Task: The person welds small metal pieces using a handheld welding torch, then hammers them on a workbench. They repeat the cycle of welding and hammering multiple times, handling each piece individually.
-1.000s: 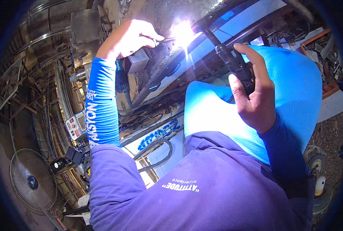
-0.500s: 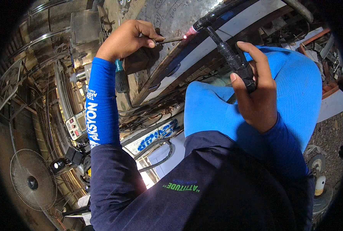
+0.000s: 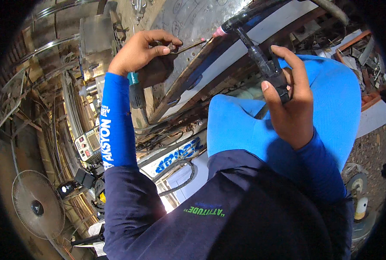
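Note:
My left hand (image 3: 141, 51), in a blue sleeve, is closed in a pinch over the metal table (image 3: 214, 13). Between thumb and fingers is a thin metal rod (image 3: 189, 46), whose reddish far end points at the torch. A TIG welding torch (image 3: 259, 58) with a black body and a pink nozzle (image 3: 219, 31) rests in my right hand (image 3: 293, 102). The right thumb and fingers wrap its handle, with the forefinger raised along it. A small gap separates the nozzle from the rod's end, near the table's edge. No bright arc shows at the nozzle.
Under my left wrist a teal and black power tool (image 3: 135, 93) lies by the table. On the left are a welding machine (image 3: 88, 145) and a fan (image 3: 37, 208). Metal scraps (image 3: 373, 60) fill the right side; a grinding wheel (image 3: 358, 186) stands lower right.
The bright pink glow at the nozzle is gone. Rod and nozzle, close together before, now stand slightly apart; the nozzle has shifted a little up and right.

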### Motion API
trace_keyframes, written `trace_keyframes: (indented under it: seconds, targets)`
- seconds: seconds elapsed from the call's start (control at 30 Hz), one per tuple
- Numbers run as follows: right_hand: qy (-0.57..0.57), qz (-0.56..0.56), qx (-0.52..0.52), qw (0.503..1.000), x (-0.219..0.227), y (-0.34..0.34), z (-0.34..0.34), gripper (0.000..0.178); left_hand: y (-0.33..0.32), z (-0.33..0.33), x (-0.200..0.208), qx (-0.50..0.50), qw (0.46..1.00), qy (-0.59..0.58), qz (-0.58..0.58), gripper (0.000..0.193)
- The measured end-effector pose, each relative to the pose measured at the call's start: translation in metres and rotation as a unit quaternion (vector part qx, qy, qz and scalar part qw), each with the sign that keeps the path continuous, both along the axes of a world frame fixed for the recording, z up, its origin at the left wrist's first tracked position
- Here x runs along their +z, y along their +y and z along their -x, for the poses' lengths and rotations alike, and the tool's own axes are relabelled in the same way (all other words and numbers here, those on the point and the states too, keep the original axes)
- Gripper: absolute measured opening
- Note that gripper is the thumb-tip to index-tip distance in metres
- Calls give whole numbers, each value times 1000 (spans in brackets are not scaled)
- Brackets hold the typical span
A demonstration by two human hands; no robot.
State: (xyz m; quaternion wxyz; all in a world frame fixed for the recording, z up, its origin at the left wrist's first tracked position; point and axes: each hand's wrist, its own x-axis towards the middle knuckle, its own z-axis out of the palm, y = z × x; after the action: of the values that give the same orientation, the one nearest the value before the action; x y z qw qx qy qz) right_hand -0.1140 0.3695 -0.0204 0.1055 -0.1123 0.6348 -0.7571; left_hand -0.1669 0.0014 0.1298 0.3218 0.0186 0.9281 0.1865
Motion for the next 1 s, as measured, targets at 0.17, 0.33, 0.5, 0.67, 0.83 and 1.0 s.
trace_keyframes:
  seconds: [0.17,0.33,0.5,0.67,0.83,1.0]
  targets:
    - [-15,4,7,1000,1,1,1,56,29,-20,-7,62,993,103,-12,43]
    - [-11,0,12,1000,2,1,0,56,30,-30,-26,-30,965,258,39,29]
    - [-30,13,35,999,5,2,1,58,32,-35,-29,-61,958,279,30,24]
    - [-42,30,52,997,4,3,2,59,28,-33,-25,-82,966,243,42,31]
    - [-46,35,64,996,6,5,3,59,28,-31,-26,-79,968,237,28,31]
    - [-48,38,69,996,6,4,3,58,32,-30,-23,-76,970,229,39,25]
